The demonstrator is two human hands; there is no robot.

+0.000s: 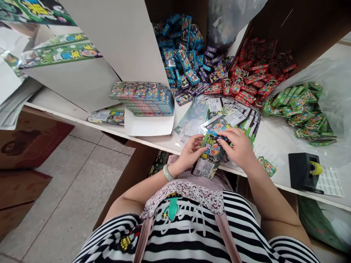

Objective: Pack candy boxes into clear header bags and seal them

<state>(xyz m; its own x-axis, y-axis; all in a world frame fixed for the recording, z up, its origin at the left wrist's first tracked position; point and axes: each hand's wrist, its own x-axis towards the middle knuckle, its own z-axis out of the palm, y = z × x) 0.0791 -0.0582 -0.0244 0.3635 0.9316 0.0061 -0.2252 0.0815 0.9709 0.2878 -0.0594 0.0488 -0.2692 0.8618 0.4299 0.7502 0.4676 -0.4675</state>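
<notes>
A flat black-and-green printed packet (210,155) is tilted over the table's front edge, close to my body. My left hand (192,149) grips its left side, with the thumb lying across the printed front. My right hand (238,147) pinches the packet's upper right edge. A bit of blue (210,133) shows at the packet's top end, between the two hands; I cannot make out what it is. Just beyond my hands lie more flat printed packets (236,116), fanned over each other.
Heaps of small blue boxes (183,58), purple boxes (218,75) and red boxes (246,82) lie at the back. Green boxes (307,106) fill a clear bag on the right. A black tape dispenser (298,171) stands front right. Stacked cartons (149,102) sit left.
</notes>
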